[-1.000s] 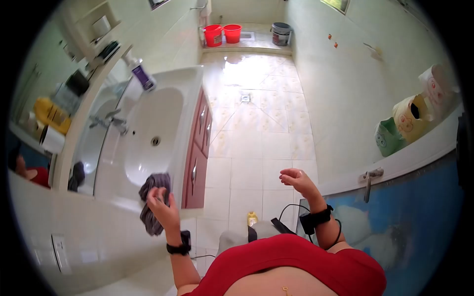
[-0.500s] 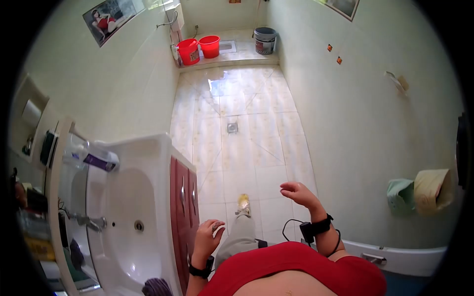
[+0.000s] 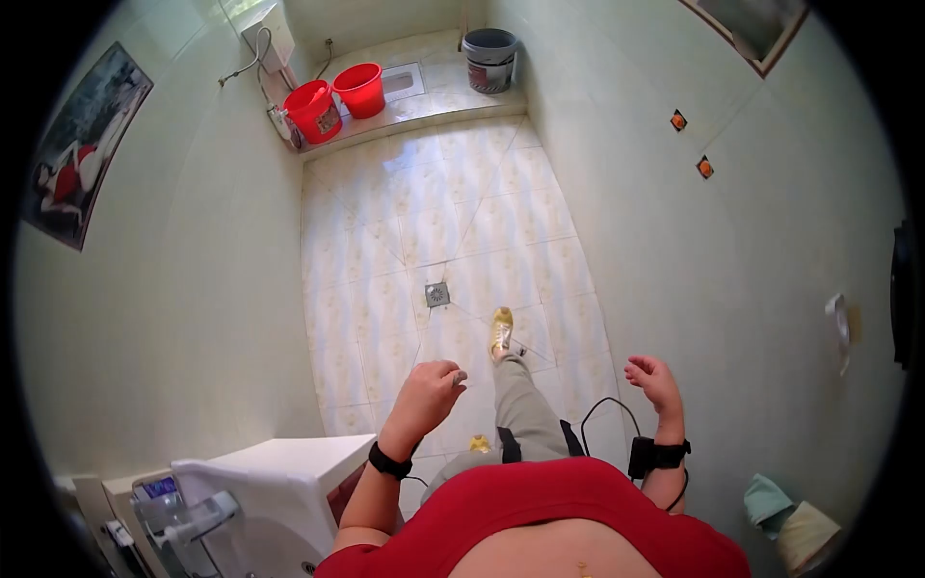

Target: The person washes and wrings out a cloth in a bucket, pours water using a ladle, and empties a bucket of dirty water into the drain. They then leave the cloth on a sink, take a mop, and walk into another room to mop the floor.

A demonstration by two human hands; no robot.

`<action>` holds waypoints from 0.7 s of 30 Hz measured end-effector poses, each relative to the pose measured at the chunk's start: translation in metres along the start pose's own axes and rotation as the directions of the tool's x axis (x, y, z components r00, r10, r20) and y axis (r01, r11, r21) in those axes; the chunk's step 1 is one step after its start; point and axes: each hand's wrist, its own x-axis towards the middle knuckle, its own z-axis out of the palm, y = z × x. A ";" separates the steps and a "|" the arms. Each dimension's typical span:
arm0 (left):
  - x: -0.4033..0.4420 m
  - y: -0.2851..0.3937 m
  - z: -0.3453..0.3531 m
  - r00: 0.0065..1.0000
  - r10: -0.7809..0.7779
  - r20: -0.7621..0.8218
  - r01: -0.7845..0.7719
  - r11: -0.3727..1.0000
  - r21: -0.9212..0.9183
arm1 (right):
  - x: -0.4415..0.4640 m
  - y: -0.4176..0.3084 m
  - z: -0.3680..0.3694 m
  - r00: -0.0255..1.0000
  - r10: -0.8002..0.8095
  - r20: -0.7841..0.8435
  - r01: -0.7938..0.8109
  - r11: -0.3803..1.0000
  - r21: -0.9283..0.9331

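My left hand [image 3: 424, 397] hangs over the floor in front of my body, its fingers curled closed. A small greyish bit shows at the fingertips, too small to name. On the other side, my right hand [image 3: 656, 381] is raised with loosely bent fingers and nothing visible in it. Each wrist wears a black strap [image 3: 390, 463]; a small black box [image 3: 641, 457] with a cable sits at the right one. Neither hand touches anything else around it. Between them, one gold shoe [image 3: 501, 332] is forward on the tiles.
A floor drain [image 3: 437, 294] lies ahead in the tiled floor [image 3: 453, 212]. On a raised step [image 3: 414, 125] at the far end stand two red buckets [image 3: 313, 113] and a grey bucket [image 3: 489, 63], near a squat toilet [image 3: 401, 81]. A washbasin [image 3: 279, 501] is at lower left.
I have moved forward past the washbasin, and the buckets look nearer. A foot has stepped ahead. My left hand has risen and moved forward; the right hand's fingers are more bent.
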 end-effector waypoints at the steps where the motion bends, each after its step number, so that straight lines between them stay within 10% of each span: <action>1: 0.026 -0.017 -0.003 1.000 -0.016 0.019 0.015 0.999 0.042 | 0.026 -0.011 -0.002 1.000 0.017 0.010 -0.017 1.000 0.004; 7: 0.182 -0.111 -0.052 0.982 -0.186 0.041 0.181 0.977 0.114 | 0.249 -0.102 0.012 1.000 0.019 0.005 -0.018 0.996 -0.092; 11: 0.254 -0.151 -0.098 0.956 -0.283 -0.078 0.293 0.940 0.177 | 0.349 -0.265 0.048 0.942 -0.307 0.135 0.331 0.920 -0.211; 21: 0.419 -0.323 -0.137 0.799 -0.553 -0.237 0.596 0.781 0.185 | 0.612 -0.542 0.159 0.657 -0.469 0.590 0.510 0.853 0.109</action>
